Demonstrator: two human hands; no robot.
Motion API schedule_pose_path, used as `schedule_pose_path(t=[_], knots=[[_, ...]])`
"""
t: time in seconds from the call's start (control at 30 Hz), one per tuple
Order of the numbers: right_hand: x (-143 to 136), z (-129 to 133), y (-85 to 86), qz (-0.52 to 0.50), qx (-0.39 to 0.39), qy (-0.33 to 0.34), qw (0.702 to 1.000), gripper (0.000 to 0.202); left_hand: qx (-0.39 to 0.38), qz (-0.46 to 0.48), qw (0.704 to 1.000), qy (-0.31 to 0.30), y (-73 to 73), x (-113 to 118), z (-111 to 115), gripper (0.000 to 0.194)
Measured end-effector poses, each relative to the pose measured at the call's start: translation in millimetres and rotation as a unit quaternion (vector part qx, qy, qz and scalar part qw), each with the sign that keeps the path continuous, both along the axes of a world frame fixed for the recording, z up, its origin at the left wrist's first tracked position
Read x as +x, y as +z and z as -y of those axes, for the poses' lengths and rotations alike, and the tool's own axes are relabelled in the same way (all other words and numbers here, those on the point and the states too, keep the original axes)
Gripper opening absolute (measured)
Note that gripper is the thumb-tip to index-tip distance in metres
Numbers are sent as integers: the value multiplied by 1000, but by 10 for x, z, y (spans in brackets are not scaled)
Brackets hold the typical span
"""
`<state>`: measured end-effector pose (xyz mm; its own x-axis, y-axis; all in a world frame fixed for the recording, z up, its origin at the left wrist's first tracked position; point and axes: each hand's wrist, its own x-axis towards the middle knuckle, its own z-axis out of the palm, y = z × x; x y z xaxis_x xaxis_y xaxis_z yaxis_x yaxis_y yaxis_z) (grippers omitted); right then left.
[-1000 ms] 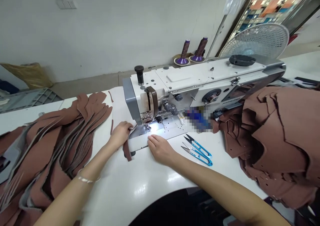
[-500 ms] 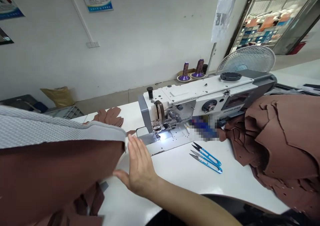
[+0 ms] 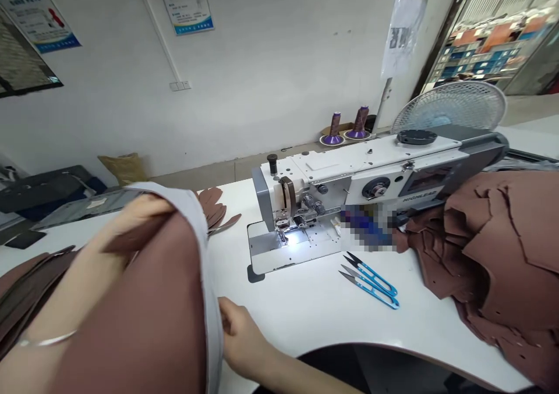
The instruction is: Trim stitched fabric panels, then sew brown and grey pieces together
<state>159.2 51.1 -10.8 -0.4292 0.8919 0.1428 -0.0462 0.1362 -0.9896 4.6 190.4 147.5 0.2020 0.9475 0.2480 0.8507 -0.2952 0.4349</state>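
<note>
The left hand (image 3: 140, 210) grips the top edge of a large brown fabric piece (image 3: 144, 312) with its fingers closed over the fold, lifting it above the near left edge of the counter (image 3: 314, 306). The right hand (image 3: 240, 339) touches the piece's lower right edge at the near edge of the counter; whether its fingers clamp the fabric or only press against it cannot be told. Risk: the raised piece blocks the view of the counter's left side, so its hanging edge could drag across the brown cut pieces (image 3: 26, 283) stacked there and disturb the stack. A loose grip at the right hand could let the piece sag or twist. The piece is reddish-brown, smooth and flexible, with a pale grey band (image 3: 205, 248) along its right edge.
</note>
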Motion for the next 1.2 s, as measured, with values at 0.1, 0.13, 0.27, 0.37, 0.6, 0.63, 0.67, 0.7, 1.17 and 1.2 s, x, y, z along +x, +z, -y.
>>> schedule_pose_path(t=[0.1, 0.13, 0.27, 0.37, 0.6, 0.63, 0.67, 0.7, 1.17, 1.2], knots=[[125, 119, -333, 209, 5, -119, 971, 26, -133, -179, 973, -50, -401, 11, -258, 24], [199, 159, -435, 288, 29, -134, 948, 23, -143, -221, 963, -56, -577, 52, -273, 20], [548, 295, -637, 433, 148, -102, 884, 17, -98, -268, 956, -69, -1249, 275, 95, 23], [729, 249, -570, 484, 254, -46, 836, 15, 7, -326, 944, -53, -1576, 364, 554, 36], [583, -641, -371, 468, 607, 21, 642, 34, 86, -334, 937, -61, -2355, 350, 1118, 51], [523, -796, -368, 468, 634, 44, 614, 33, 75, -327, 940, -58, -2453, 347, 1140, 52], [465, -935, -366, 476, 650, 65, 589, 31, 63, -320, 944, -53, -2521, 342, 1152, 53], [411, -1048, -363, 487, 659, 85, 568, 29, 48, -312, 948, -48, -2553, 334, 1158, 54], [467, -1566, -996, 364, 665, -30, 652, 44, -49, -98, 985, -129, -2043, -92, 1322, 39], [462, -1556, -1006, 375, 651, -35, 659, 48, -33, -73, 989, -123, -2013, -137, 1356, 36]])
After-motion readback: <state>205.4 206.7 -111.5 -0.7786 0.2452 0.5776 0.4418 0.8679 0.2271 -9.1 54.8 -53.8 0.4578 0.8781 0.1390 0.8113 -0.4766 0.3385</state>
